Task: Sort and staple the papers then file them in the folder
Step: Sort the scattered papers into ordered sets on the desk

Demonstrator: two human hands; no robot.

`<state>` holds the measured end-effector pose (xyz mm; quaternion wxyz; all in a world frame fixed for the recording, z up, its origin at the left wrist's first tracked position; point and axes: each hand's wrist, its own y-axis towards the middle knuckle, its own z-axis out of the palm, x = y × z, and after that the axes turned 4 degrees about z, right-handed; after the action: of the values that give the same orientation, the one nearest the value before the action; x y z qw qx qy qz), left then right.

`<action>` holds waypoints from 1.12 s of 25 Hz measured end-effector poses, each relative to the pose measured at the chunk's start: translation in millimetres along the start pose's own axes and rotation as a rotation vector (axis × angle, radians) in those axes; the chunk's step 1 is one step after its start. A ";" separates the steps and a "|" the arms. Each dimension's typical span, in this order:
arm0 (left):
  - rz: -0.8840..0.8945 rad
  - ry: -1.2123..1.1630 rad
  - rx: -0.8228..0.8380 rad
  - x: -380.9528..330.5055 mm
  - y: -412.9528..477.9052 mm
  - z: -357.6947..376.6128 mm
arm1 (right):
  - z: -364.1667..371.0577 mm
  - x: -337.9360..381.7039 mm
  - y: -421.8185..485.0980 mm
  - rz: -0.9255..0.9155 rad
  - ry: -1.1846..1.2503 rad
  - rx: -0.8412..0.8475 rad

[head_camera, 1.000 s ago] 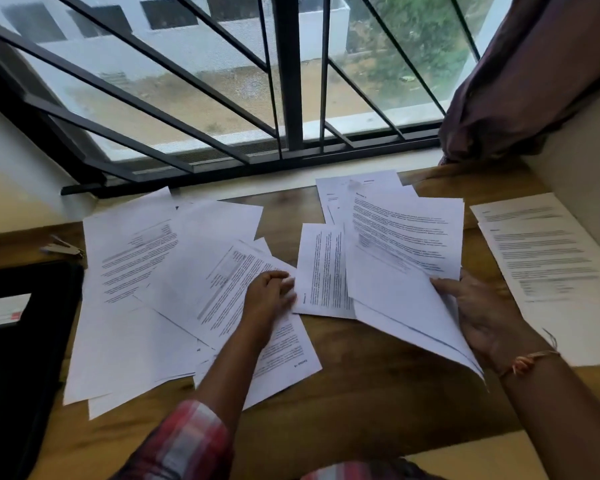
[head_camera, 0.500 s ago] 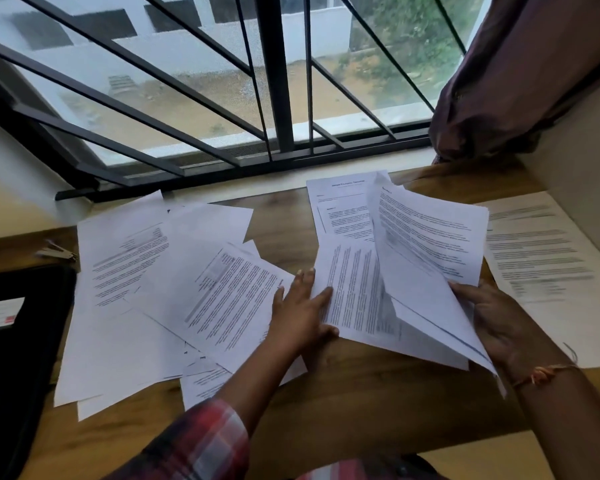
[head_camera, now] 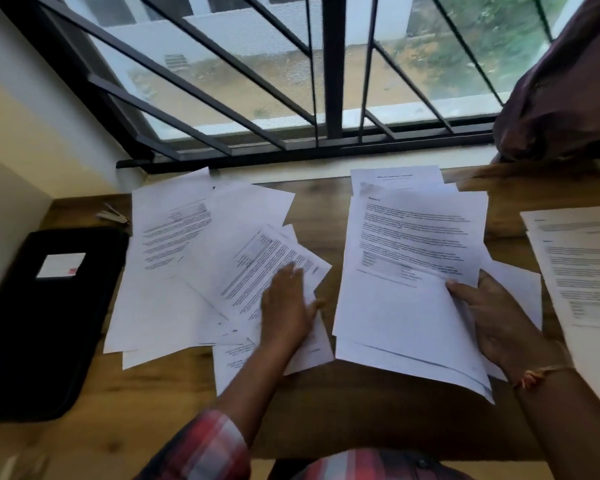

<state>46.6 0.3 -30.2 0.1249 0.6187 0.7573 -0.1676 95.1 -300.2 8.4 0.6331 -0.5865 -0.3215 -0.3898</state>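
the left hand [head_camera: 286, 306] is laid flat, fingers spread, on the loose fan of papers [head_camera: 201, 271]; the right hand [head_camera: 492, 320] pinches the gathered stack [head_camera: 409, 278] by its right edge. sheets should be slid one at a time and squared before stapling. further off, more pages [head_camera: 582, 271] crowd the right of the surface [head_camera: 326, 403]; the black folder [head_camera: 45, 317] and stapler [head_camera: 113, 215] are left untouched.

A red plaid sleeve [head_camera: 201, 448] covers the left arm; an orange thread bracelet [head_camera: 541, 374] circles the right wrist.
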 end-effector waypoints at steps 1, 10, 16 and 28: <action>-0.049 0.034 0.008 28.0 -0.2 -12.7 | 10.9 -1.7 3.6 -0.005 -0.020 0.008; 0.162 0.326 0.320 124.5 57.5 -93.5 | 65.6 -13.7 18.6 0.087 -0.220 0.059; 0.405 0.534 0.505 79.4 149.6 -82.8 | 89.5 -30.0 0.0 0.009 -0.234 0.002; 0.464 0.453 0.197 104.1 167.0 -90.9 | 120.7 -53.7 -17.5 0.130 0.178 -0.063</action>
<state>190.6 160.4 -5.2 -0.0723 0.8051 0.5851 -0.0653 59.6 -174.3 -16.7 0.6643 -0.5889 -0.2126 -0.4083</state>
